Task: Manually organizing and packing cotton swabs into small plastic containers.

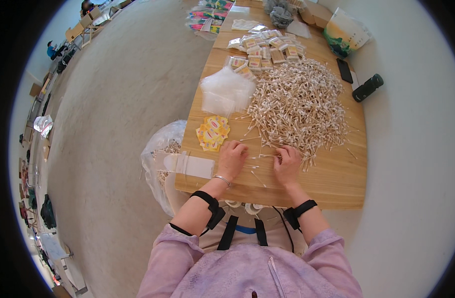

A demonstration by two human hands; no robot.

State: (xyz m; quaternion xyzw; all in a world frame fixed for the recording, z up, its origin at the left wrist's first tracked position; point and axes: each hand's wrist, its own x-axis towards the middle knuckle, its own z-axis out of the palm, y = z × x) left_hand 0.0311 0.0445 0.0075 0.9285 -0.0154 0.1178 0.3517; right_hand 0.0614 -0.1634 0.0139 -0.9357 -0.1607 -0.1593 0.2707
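Observation:
A large heap of cotton swabs with pale sticks and white tips covers the middle right of the wooden table. At the heap's near edge, my right hand has its fingers curled in on a few swabs whose ends stick out to the left. My left hand rests on the table across from it, fingers bent and pressed together; whatever they hold is hidden. Between the hands lie several loose swabs. Just beyond my left hand is a pile of yellow printed cards.
Clear plastic bags lie stacked beyond the cards, with filled swab packets farther back. A white box-like piece sits at the left edge, above a bag of swabs. A black phone and dark bottle line the wall.

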